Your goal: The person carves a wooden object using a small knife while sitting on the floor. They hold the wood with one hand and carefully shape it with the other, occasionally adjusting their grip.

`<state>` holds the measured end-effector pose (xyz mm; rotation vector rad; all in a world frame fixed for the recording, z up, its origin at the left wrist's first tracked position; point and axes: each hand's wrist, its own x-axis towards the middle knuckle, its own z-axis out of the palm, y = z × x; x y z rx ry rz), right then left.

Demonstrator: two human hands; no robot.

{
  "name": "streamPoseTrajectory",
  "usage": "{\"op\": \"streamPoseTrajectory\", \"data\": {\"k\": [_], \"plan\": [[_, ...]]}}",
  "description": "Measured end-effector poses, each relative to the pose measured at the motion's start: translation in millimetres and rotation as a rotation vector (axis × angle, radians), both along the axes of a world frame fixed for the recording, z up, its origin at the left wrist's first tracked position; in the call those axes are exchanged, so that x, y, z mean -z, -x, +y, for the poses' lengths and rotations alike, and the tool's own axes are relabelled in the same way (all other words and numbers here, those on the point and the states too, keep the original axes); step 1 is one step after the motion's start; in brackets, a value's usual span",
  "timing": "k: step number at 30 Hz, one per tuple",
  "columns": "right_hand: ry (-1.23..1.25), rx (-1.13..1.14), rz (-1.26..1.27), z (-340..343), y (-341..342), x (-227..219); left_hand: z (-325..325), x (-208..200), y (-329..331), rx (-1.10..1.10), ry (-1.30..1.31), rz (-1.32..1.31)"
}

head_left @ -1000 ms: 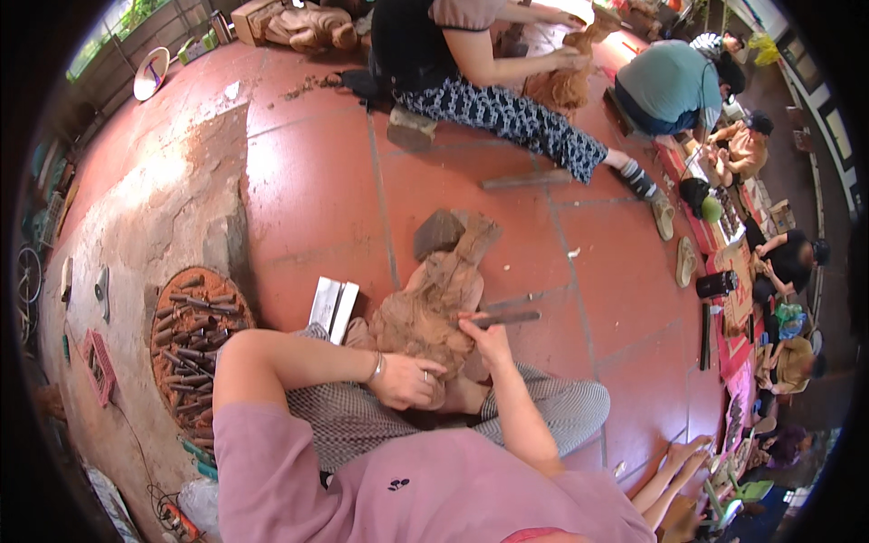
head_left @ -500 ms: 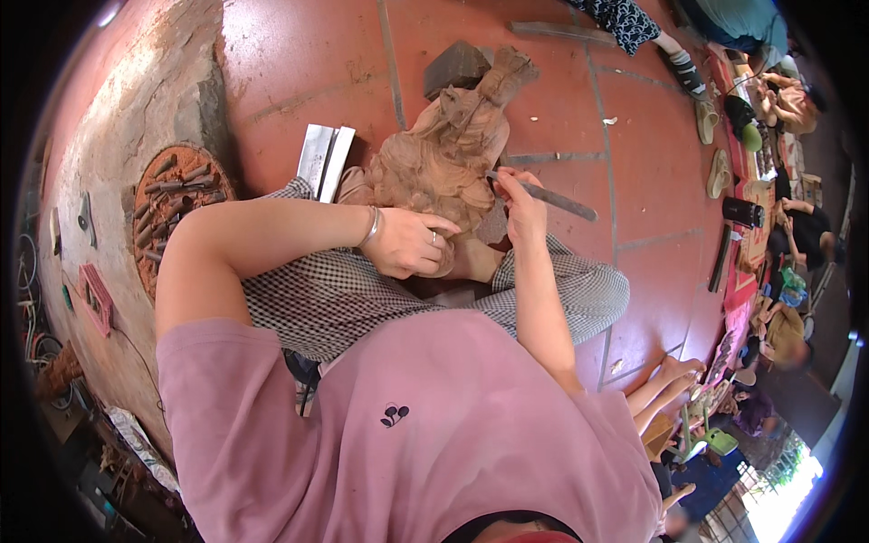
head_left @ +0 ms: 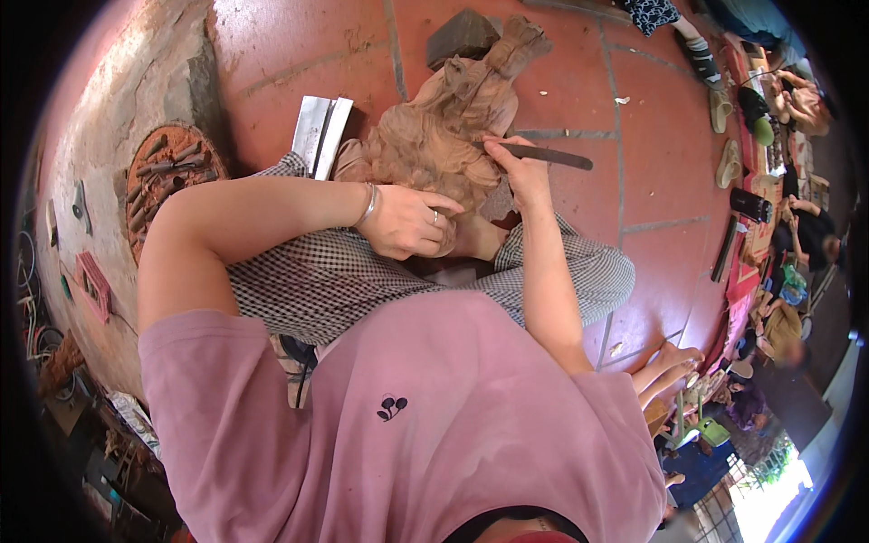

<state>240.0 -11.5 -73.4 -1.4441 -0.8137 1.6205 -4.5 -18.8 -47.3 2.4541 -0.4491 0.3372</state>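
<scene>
A brown wooden carving [head_left: 439, 136] with deep rounded folds lies between my crossed legs, its narrow end pointing away to the upper right. My left hand [head_left: 407, 223], with a ring and a bracelet, is closed over the carving's near end; its fingertips are partly hidden. My right hand [head_left: 523, 172] grips a long, flat, dark carving tool [head_left: 566, 158]. The tool's near-left tip meets the carving's right side, and its rounded tail sticks out to the right. My bare foot [head_left: 480, 240] rests just below the carving.
A dark block [head_left: 462, 38] sits by the carving's far end. White boards [head_left: 321, 136] stand left of it. A round tray of several carving tools [head_left: 172, 181] lies on a stone slab [head_left: 109, 118]. Sandals [head_left: 729, 163] and other people [head_left: 801, 226] are at the right.
My right hand has shifted slightly up and left, and the tool has swung flatter, closer to level. My left hand keeps its hold. The whole view has moved a little.
</scene>
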Motion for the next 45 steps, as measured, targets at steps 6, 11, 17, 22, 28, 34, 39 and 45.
{"op": "streamPoseTrajectory", "data": {"k": [6,11,17,22,28,34,39,45], "plan": [[-0.131,-0.098,-0.056,2.2,-4.8,6.0,2.5,1.6,-0.9,0.009,0.015,0.0],[0.0,-0.118,0.008,11.6,-7.7,2.6,-0.2,2.5,-1.1,0.008,0.024,-0.012],[0.001,-0.124,-0.016,13.9,-8.3,-1.8,2.3,1.0,-1.1,0.002,0.021,-0.013],[0.042,-0.181,-0.008,23.4,-9.4,-1.9,0.0,1.2,-0.5,0.002,-0.023,0.005],[0.07,-0.14,0.001,20.9,-10.6,-3.8,1.0,0.3,-0.9,-0.007,-0.005,-0.023],[0.144,-0.101,-0.06,28.3,-8.0,-6.6,0.7,1.1,-0.4,-0.015,-0.007,-0.009],[0.162,-0.215,-0.092,33.3,-5.7,-18.3,2.5,-1.3,0.0,-0.01,-0.009,-0.01],[0.28,-0.151,-0.17,35.9,-6.0,-13.9,0.9,1.7,-0.6,-0.007,-0.002,-0.01]]}}
